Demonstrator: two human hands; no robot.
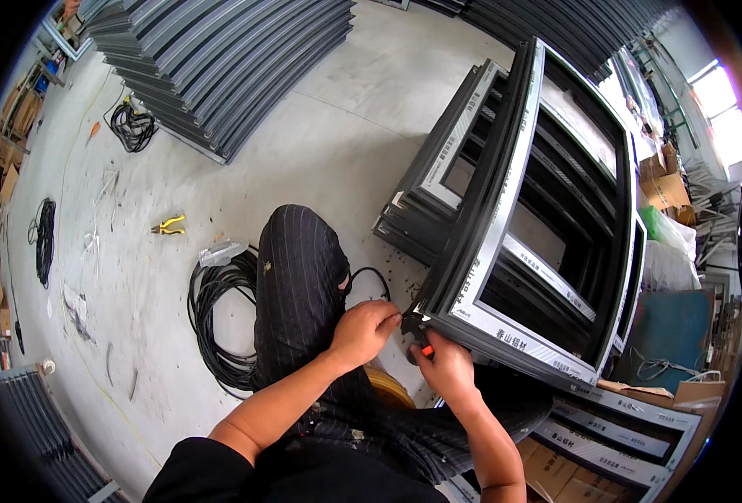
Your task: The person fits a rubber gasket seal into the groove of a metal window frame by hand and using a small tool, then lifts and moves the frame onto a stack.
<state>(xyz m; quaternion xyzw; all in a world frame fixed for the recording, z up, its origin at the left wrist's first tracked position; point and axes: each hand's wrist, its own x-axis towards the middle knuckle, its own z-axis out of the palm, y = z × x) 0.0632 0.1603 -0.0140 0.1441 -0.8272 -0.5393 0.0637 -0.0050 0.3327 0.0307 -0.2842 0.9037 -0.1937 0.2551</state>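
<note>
My right hand is closed round a pliers-like hand cutter with a dark head and an orange-and-black handle. Its head is at the near left corner of the top window frame, a dark frame with white printed film. Beside the head, my left hand is closed in a pinch at the same corner, on what looks like the end of a thin black strip. The fingers hide most of that end. A coil of black strip lies on the floor left of my knee.
More frames are stacked beneath and behind the top one. Yellow-handled pliers and a black cable bundle lie on the floor to the left. Tall stacks of dark profiles stand beyond. Cardboard boxes line the right side.
</note>
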